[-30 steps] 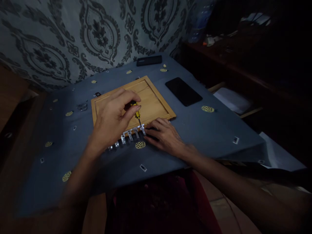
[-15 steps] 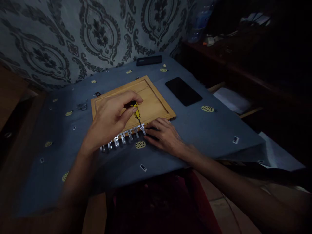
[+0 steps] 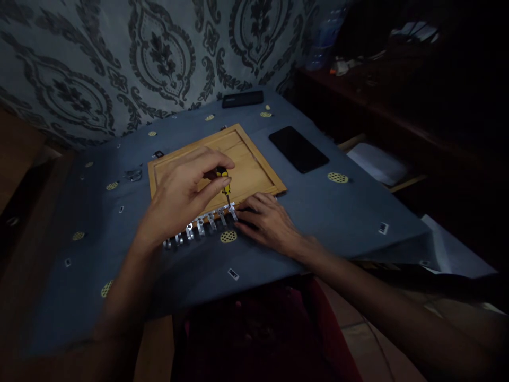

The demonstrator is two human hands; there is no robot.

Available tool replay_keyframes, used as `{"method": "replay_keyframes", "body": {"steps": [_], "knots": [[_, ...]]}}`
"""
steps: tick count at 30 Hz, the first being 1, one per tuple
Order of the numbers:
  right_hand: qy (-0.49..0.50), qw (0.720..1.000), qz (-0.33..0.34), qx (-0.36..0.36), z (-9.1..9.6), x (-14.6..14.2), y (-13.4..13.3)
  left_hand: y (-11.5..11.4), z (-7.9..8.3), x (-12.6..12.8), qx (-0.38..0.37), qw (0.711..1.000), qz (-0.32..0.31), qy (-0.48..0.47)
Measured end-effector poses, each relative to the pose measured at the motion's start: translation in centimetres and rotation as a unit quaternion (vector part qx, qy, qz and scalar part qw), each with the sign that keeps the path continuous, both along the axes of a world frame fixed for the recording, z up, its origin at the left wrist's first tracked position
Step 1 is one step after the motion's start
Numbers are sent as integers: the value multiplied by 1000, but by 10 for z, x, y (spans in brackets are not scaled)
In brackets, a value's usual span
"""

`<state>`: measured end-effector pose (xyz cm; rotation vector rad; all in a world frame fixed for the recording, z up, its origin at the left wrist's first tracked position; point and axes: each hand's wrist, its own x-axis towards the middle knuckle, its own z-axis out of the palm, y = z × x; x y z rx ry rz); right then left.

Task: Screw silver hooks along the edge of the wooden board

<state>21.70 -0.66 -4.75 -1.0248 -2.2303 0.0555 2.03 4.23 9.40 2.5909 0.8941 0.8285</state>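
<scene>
My left hand (image 3: 183,191) is closed around the handle of a small yellow and black screwdriver (image 3: 226,183). The driver stands nearly upright, its tip down at the right end of a metal hook rail (image 3: 201,225). This rail, with several silver hooks, runs along the near edge of a framed wooden board (image 3: 242,164). At the rail's right end, my right hand (image 3: 268,220) presses with bent fingers against the last hook and the board's edge. Exactly where its fingertips grip is partly hidden. The left hand and wrist cover the board's left part.
A black phone (image 3: 299,149) lies right of the board, and a dark case-like object (image 3: 242,99) lies behind it. Small metal pieces (image 3: 133,175) sit at the left on the blue tablecloth (image 3: 318,223). A patterned wall (image 3: 163,58) borders the back. A plastic bottle (image 3: 324,42) stands at the back right.
The screwdriver's handle has turned and now stands slightly more upright, with the left fingers shifted a little on it. The right hand, rail and board stay in place.
</scene>
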Motion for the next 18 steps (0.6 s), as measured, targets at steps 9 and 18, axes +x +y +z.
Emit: {"method": "replay_keyframes", "body": {"steps": [9,18], "knots": [[1,1000,0,-10,-2,1,0,4,-8,2,28,998,57,0],[-2,1000,-1,10,-2,0,0,2,-10,1,36,996,45,62]]}}
